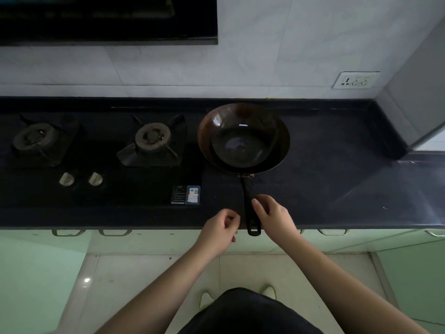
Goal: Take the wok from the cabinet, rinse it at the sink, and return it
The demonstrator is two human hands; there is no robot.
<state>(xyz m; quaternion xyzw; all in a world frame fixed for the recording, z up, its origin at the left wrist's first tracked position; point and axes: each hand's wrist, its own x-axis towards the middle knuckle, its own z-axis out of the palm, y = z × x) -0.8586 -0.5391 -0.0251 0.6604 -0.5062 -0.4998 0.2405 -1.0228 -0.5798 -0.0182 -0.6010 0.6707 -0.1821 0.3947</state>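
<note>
Black two-burner gas hob point(101, 150) sitting unused at left. Left hand point(220, 229) hovering just beside the handle, fingers loosely curled, holding nothing. Dark, rust-rimmed round steel wok point(243, 138) resting on the black counter point(337, 189), its handle overhanging the edge for easy reach. Right hand point(273, 216) touching the handle, fingers open, not gripping.
</note>
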